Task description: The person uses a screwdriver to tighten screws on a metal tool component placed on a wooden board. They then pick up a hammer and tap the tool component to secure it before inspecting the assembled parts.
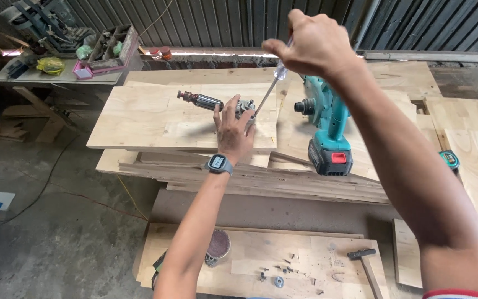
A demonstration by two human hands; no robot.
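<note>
- Corrugated metal sheeting closes the far side of the workshop; bare concrete floor lies at near left
- A stack of pale wooden boards serves as the counter, running across the middle of the scene
- Left hand, with a grey wristwatch at the wrist, rests on the top board and presses down on a small metal motor part; its fingers are spread over that part, pinning rather than enclosing it
- A motor armature, dark with a copper-coloured winding, lies on the same board just left of the left hand, touching or very nearly touching the pinned part; which one cannot be told
- Right hand is raised above the counter, fingers wrapped tight about the clear handle of a screwdriver; the shaft slants down and left, the tip meeting the motor part beside the left fingertips
- A teal cordless power tool with black battery pack lies on the boards just right of the screwdriver
- Teal tape measure sits at the right edge of the boards
- On a lower board at near centre: loose screws, a hammer and a sanding disc
- Far left, a grey bench carries a pink compartment tray and a yellow bundle
</note>
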